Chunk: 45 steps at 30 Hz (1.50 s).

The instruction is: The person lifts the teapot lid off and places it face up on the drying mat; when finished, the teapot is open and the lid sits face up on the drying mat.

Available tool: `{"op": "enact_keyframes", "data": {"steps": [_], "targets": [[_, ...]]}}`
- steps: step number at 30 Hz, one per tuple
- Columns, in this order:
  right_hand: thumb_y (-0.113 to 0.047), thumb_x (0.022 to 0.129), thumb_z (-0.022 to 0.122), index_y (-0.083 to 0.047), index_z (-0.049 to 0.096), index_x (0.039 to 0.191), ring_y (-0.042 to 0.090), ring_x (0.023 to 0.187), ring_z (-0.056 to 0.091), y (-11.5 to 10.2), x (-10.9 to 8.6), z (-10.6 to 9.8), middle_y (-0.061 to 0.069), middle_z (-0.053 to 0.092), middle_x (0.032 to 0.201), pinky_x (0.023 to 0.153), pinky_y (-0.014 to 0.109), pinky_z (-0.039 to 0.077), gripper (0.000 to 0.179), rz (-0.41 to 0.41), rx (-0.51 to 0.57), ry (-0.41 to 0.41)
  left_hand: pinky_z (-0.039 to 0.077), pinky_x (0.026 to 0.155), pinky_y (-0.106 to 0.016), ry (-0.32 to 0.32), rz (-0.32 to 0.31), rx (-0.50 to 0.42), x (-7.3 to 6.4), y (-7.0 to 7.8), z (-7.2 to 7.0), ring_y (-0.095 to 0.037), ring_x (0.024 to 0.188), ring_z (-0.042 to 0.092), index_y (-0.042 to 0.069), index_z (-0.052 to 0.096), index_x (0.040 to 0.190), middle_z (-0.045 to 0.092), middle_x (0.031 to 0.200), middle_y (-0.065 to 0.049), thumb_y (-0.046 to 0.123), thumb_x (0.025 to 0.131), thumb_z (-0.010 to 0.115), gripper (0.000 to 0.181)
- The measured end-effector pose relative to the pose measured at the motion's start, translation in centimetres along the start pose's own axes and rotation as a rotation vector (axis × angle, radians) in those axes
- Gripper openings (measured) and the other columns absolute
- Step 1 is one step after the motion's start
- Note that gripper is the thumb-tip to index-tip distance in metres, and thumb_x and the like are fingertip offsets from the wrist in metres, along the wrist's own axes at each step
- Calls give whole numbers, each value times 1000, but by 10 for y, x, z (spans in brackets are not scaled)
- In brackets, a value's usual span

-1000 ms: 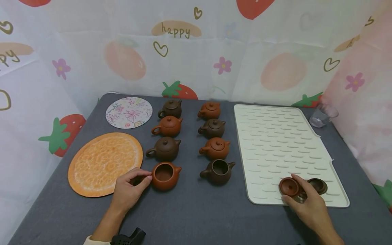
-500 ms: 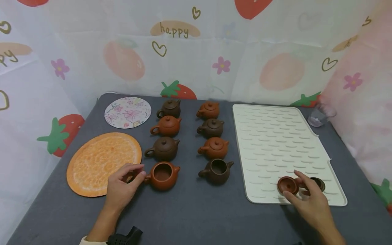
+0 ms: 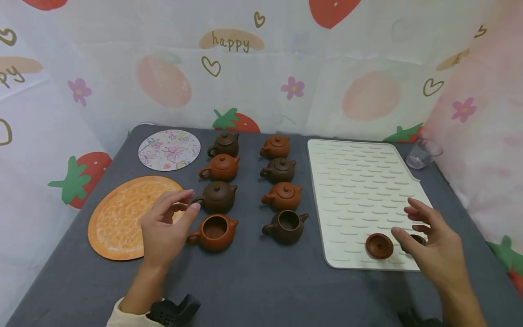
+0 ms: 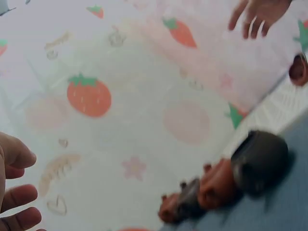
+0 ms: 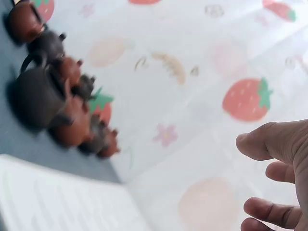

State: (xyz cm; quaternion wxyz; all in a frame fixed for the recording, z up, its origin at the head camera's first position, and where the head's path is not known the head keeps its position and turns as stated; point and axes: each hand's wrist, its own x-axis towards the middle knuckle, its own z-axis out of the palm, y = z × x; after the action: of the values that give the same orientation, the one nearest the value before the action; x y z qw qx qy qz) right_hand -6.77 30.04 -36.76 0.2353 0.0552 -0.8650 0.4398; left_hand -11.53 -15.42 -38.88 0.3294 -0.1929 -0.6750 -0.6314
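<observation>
My left hand [image 3: 163, 231], fingers loosely bent and holding nothing, is beside the handle of a dark brown teapot [image 3: 219, 197]. Just below that pot stands a lidless reddish-brown teapot [image 3: 214, 232]. Over the lower right of a white ribbed tray [image 3: 355, 181] hovers my right hand [image 3: 439, 247], thumb and fingers apart and nothing between them. A reddish-brown teapot lid [image 3: 379, 246] lies upturned on the tray to its left. The right hand partly hides a dark lid [image 3: 417, 240]. A lidless dark teapot [image 3: 288, 226] stands left of the tray.
Lidded teapots fill two columns, among them a red one [image 3: 282, 196] and a dark one [image 3: 278, 170]. An orange round mat [image 3: 122, 218] and a floral round mat [image 3: 169, 150] lie at left. A clear cup [image 3: 422, 153] stands at the far right corner.
My left hand has let go of the lidless red teapot's handle and risen toward the dark teapot behind it. My right hand has lifted away from the lids, moving right, fingers spreading.
</observation>
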Motion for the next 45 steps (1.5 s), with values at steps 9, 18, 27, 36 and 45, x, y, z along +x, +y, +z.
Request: {"op": "enact_keyframes", "data": {"steps": [9, 18, 27, 36, 45], "targets": [[26, 73, 65, 7, 50, 135, 22, 107, 49, -31, 25, 16, 11, 58, 118, 88, 23, 38, 66, -148, 326, -49, 50, 77, -28, -16, -41, -90, 15, 11, 46, -23, 94, 56, -12, 65, 110, 61, 105, -22, -18, 80, 65, 30], [21, 76, 68, 5, 54, 133, 23, 103, 50, -38, 44, 49, 10, 58, 117, 85, 24, 40, 61, -231, 318, -92, 50, 77, -33, -54, -127, -156, 16, -3, 87, -24, 96, 57, -9, 67, 111, 62, 106, -24, -12, 82, 70, 29], [-2, 88, 70, -5, 58, 131, 21, 99, 51, -35, 66, 89, 9, 58, 114, 81, 26, 43, 45, -53, 326, -225, 50, 75, -43, -51, -322, -100, 11, -26, 126, -22, 94, 58, 0, 71, 110, 68, 103, -10, 1, 84, 73, 27], [-12, 89, 71, -5, 60, 129, 29, 100, 51, -17, 83, 125, 12, 58, 111, 80, 34, 43, 42, 23, 300, -361, 51, 74, -42, 3, -493, 23, 7, -44, 149, -34, 96, 57, 2, 74, 103, 68, 97, -10, 4, 83, 74, 20], [-16, 89, 72, -4, 63, 125, 28, 92, 53, -8, 96, 153, 19, 58, 110, 77, 42, 45, 39, 75, 240, -463, 45, 84, -45, 3, -597, 102, 1, -59, 162, -37, 98, 56, 2, 75, 98, 69, 95, -12, 0, 81, 74, 16]]}}
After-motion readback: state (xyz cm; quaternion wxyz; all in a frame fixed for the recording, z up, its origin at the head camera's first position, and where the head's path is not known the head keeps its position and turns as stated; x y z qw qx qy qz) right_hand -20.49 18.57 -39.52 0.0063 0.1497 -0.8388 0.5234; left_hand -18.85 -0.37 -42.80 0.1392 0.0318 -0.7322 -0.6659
